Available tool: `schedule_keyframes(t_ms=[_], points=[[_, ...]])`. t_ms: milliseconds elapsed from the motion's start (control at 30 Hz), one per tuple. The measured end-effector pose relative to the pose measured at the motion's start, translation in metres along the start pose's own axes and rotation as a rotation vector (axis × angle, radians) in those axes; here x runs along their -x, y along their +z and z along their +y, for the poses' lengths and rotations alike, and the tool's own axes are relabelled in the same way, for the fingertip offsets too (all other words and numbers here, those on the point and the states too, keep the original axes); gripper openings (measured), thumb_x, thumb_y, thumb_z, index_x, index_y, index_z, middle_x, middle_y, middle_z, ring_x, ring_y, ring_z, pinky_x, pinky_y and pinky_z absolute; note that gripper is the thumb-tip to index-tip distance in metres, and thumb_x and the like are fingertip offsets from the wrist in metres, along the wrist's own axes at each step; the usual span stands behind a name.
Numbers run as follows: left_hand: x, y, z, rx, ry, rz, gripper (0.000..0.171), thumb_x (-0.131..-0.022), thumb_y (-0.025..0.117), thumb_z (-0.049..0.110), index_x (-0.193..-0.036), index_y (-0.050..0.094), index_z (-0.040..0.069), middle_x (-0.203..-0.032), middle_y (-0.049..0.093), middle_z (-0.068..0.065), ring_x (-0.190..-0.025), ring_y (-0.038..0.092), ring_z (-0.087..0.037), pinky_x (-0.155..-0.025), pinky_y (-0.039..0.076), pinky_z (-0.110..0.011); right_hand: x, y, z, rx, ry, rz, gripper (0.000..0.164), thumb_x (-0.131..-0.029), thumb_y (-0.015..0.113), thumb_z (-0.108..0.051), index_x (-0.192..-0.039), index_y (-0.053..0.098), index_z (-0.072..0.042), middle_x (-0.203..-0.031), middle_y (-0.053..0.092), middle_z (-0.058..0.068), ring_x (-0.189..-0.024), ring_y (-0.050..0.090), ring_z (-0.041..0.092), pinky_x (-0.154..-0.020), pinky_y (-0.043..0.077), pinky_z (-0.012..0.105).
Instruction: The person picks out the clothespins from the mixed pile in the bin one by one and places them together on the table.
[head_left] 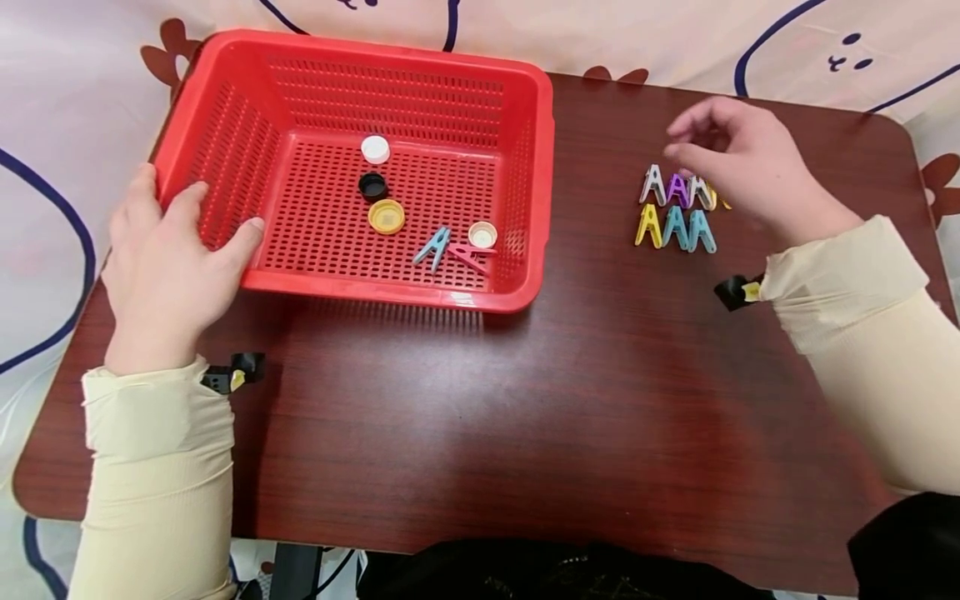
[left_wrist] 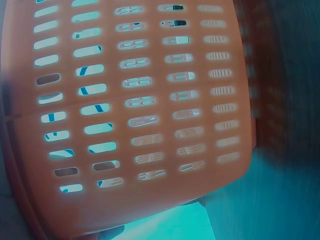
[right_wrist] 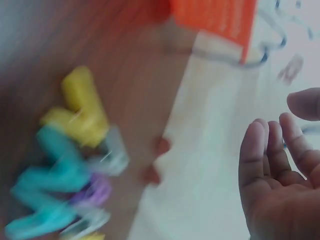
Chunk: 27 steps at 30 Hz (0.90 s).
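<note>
My left hand (head_left: 167,258) grips the front left corner of a red plastic basket (head_left: 397,297), fingers and thumb bent over its rim. In the left wrist view only the slotted basket wall (left_wrist: 125,110) shows, not the hand. My right hand (head_left: 757,167), fingers loosely curled and holding nothing, hovers over the right end of two rows of clothespins. The back row has a white clothespin (head_left: 653,184), a purple clothespin (head_left: 678,190), another white one and a partly hidden yellow one. In front stand a yellow clothespin (head_left: 648,226) and two blue clothespins (head_left: 675,227).
Inside the basket lie a white cap (head_left: 375,149), a black cap (head_left: 372,187), a yellow cap (head_left: 386,217), a cream cap (head_left: 482,235), a blue clothespin (head_left: 432,248) and a pink clothespin (head_left: 470,257). A patterned cloth (head_left: 675,42) hangs behind the brown table (head_left: 487,433).
</note>
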<state>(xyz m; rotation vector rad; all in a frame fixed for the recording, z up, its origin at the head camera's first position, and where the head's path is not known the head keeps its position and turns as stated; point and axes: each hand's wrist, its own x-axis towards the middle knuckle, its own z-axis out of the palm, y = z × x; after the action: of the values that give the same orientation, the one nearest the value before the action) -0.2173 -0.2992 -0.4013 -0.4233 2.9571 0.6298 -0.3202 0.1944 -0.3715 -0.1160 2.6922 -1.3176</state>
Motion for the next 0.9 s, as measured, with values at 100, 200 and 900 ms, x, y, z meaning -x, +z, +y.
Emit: schedule_keyframes(t_ms=[100, 200, 900], points=[[0.000, 0.000, 0.000, 0.003, 0.001, 0.005, 0.078, -0.100, 0.048, 0.045, -0.161, 0.028, 0.001, -0.170, 0.002, -0.021, -0.151, 0.009, -0.048, -0.106, 0.024, -0.079, -0.005, 0.015, -0.027, 0.087, -0.062, -0.056, 0.008, -0.097, 0.070, -0.015, -0.105, 0.068, -0.016, -0.088, 0.063, -0.008, -0.075, 0.054, 0.009, -0.063, 0.043, 0.016], [-0.001, 0.001, 0.000, 0.001, 0.007, 0.009, 0.078, -0.100, 0.049, 0.046, -0.161, 0.029, 0.001, -0.170, 0.003, -0.021, -0.151, 0.010, -0.048, -0.104, 0.026, -0.079, -0.011, 0.029, -0.047, 0.149, -0.101, -0.109, 0.014, -0.098, 0.068, -0.018, -0.111, 0.066, -0.012, -0.094, 0.062, -0.004, -0.081, 0.053, 0.012, -0.066, 0.042, 0.019], [-0.001, 0.001, -0.001, -0.011, 0.006, 0.008, 0.080, -0.099, 0.052, 0.045, -0.161, 0.028, 0.001, -0.169, 0.004, -0.022, -0.150, 0.012, -0.049, -0.104, 0.029, -0.079, -0.043, 0.112, -0.157, 0.483, -0.463, -0.472, 0.022, -0.099, 0.060, -0.018, -0.119, 0.063, -0.008, -0.107, 0.064, 0.003, -0.094, 0.053, 0.015, -0.085, 0.042, 0.029]])
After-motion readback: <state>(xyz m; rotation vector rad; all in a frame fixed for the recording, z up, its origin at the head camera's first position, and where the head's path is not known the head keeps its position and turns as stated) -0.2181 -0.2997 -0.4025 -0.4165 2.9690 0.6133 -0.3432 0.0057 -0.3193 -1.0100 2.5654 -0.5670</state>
